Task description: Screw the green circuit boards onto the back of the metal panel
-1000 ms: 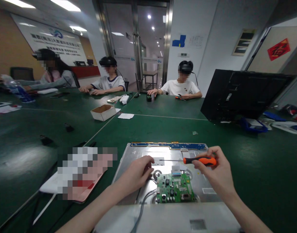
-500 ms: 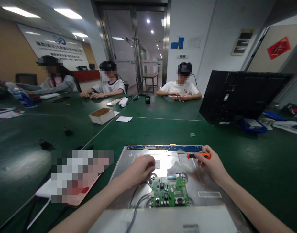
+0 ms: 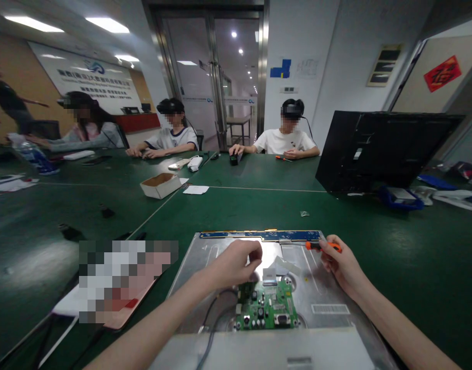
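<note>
On the green table (image 3: 236,210) in the head view, the only one given, a silver panel (image 3: 324,290) lies before the person, with a green circuit board (image 3: 265,307) near its middle and a blue strip board (image 3: 228,236) along its far edge. The right hand (image 3: 342,264) grasps an orange-and-black screwdriver (image 3: 314,245) by its handle, over the panel's far right corner; the shaft is hard to make out. The left hand (image 3: 238,263) has its fingers curled inward just above the green circuit board's far left corner; whether they pinch anything, or touch the panel, I cannot tell.

Against half a second ago, the left hand has shifted rightward, nearer the white ribbon (image 3: 269,275), and the screwdriver sits farther right. That suggests the tool is being held aside while the bare fingers are busy. A pale strip of film (image 3: 288,264) still lies beyond the board. Across the table, a co-worker (image 3: 284,139) now has one hand at a small dark box (image 3: 233,160), and a person in dark clothes (image 3: 6,100) has appeared at far left.
</note>
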A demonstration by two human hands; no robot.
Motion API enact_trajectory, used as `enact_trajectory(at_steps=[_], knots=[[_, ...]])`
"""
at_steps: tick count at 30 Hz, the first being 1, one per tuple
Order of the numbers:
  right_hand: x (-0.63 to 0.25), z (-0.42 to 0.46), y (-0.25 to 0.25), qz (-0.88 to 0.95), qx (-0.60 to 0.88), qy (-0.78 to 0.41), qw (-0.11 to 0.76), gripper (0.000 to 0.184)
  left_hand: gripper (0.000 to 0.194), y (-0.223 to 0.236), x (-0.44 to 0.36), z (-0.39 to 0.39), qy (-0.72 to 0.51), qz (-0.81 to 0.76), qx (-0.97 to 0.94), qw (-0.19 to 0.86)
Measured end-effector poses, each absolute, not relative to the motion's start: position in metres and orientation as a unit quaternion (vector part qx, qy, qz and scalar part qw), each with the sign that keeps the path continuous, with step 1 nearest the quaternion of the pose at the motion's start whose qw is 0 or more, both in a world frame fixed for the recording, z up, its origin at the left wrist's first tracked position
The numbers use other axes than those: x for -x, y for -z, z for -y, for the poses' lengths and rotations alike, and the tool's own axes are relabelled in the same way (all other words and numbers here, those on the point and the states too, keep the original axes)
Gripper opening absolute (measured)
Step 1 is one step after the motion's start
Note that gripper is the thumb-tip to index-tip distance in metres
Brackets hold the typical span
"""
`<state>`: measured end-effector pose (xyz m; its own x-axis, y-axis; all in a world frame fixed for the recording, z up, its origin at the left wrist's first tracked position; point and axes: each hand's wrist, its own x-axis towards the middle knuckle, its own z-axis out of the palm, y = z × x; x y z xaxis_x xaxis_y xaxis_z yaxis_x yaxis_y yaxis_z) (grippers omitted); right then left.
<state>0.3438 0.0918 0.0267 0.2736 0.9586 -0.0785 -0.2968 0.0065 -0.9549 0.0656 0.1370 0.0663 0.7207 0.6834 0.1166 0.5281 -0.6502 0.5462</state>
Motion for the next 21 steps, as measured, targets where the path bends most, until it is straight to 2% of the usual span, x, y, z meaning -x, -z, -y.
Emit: enact_trajectory(at_steps=[9,21], knots=[[-0.346,-0.093,-0.028,0.316,0.502,-0.491,0.638,0.061,0.017,-0.066,-0.117,-0.138,-0.116,-0.239,-0.92,0.288],[-0.345,-0.092,-0.02,0.35,0.497,-0.484,0.63,0.055,0.009,-0.052,-0.122,-0.138,-0.122,-0.222,-0.922,0.293]])
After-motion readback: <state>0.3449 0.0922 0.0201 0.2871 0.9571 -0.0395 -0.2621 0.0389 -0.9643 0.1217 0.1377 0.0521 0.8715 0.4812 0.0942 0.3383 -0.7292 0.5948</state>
